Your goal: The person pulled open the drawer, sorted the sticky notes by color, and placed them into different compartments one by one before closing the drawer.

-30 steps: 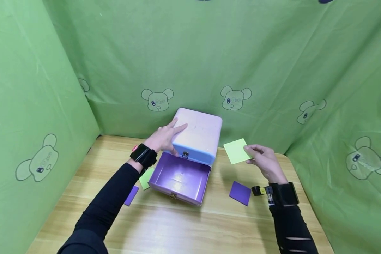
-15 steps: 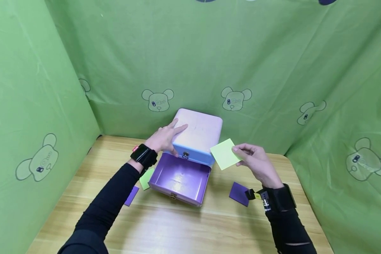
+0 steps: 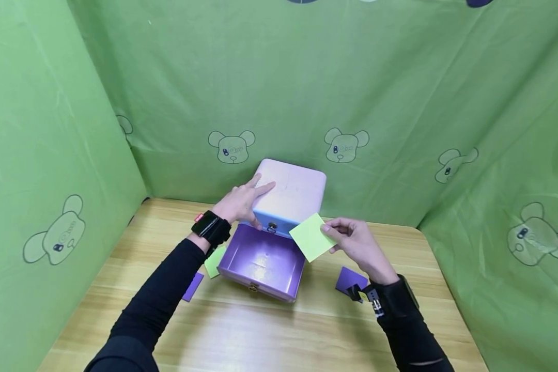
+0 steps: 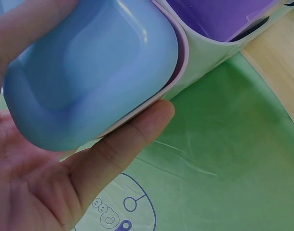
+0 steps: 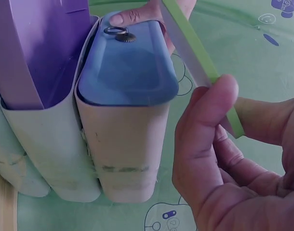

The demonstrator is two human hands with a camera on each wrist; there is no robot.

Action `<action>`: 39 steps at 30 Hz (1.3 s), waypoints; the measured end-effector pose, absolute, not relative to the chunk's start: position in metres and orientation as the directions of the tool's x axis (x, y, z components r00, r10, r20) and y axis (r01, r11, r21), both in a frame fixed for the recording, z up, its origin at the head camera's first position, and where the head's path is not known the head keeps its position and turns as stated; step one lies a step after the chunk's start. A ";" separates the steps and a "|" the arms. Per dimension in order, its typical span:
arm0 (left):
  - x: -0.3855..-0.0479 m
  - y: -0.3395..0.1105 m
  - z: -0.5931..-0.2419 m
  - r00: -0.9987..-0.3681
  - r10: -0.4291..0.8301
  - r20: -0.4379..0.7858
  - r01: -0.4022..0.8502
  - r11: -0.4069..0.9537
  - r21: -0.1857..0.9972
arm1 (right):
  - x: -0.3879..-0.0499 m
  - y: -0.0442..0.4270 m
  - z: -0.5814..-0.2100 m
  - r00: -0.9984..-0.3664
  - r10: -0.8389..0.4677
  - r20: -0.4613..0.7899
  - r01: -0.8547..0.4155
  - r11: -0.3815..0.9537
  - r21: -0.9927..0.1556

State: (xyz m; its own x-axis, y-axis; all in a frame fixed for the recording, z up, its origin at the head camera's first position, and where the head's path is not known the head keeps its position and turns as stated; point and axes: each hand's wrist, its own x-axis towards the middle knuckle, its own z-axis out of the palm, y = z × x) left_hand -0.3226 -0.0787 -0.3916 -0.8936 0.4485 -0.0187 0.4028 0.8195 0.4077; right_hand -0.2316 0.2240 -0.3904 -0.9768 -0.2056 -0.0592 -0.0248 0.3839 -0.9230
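A small drawer cabinet (image 3: 294,187) with a pale pink top stands at the back of the table. Its upper blue drawer (image 3: 281,223) is shut, and the purple drawer (image 3: 265,261) below is pulled out with nothing in it. My left hand (image 3: 238,204) rests on the cabinet's left front corner, fingers spread on its top. In the right wrist view, the left thumb touches the blue front (image 5: 132,67) by a metal ring pull. My right hand (image 3: 355,245) pinches a thin yellow-green square pad (image 3: 311,237) by one corner, above the purple drawer's right edge.
On the wooden table (image 3: 242,336), a purple square (image 3: 349,279) lies right of the drawer, partly behind the right wrist strap. To the left lie a green square (image 3: 214,262) and another purple square (image 3: 193,287). Green cloth (image 3: 279,88) encloses the table behind and at both sides.
My right hand has carried the yellow-green pad leftward and slightly down, from right of the cabinet to the purple drawer's right edge. The left hand and the cabinet have stayed put.
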 end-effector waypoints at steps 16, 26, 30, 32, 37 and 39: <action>-0.321 -0.081 -0.391 -0.894 0.448 -0.017 0.406 0.825 0.394 | -0.225 0.196 -0.405 -0.970 -0.236 -0.048 -0.057 0.421 -0.905; -0.323 -0.081 -0.393 -0.897 0.442 -0.016 0.398 0.824 0.403 | -0.221 0.174 -0.421 -0.960 -0.280 -0.010 -0.132 0.485 -0.864; -0.323 -0.081 -0.393 -0.897 0.441 -0.016 0.399 0.826 0.398 | -0.222 0.168 -0.427 -0.958 -0.288 -0.018 -0.130 0.485 -0.865; -0.323 -0.081 -0.393 -0.897 0.442 -0.015 0.400 0.825 0.400 | -0.222 0.166 -0.430 -0.956 -0.294 -0.014 -0.135 0.480 -0.867; -0.324 -0.080 -0.392 -0.898 0.440 -0.016 0.398 0.825 0.401 | -0.223 0.160 -0.435 -0.939 -0.345 0.010 -0.181 0.468 -0.865; -0.325 -0.079 -0.392 -0.898 0.440 -0.018 0.397 0.827 0.399 | -0.224 0.159 -0.438 -0.933 -0.360 0.015 -0.195 0.471 -0.860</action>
State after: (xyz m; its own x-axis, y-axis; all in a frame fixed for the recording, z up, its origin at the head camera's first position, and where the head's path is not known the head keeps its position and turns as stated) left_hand -0.3246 -0.0793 -0.3925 -0.8980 0.4395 -0.0185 0.3965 0.8270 0.3985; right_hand -0.2241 0.1587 -0.4381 -0.9329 -0.3597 0.0151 -0.1954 0.4707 -0.8604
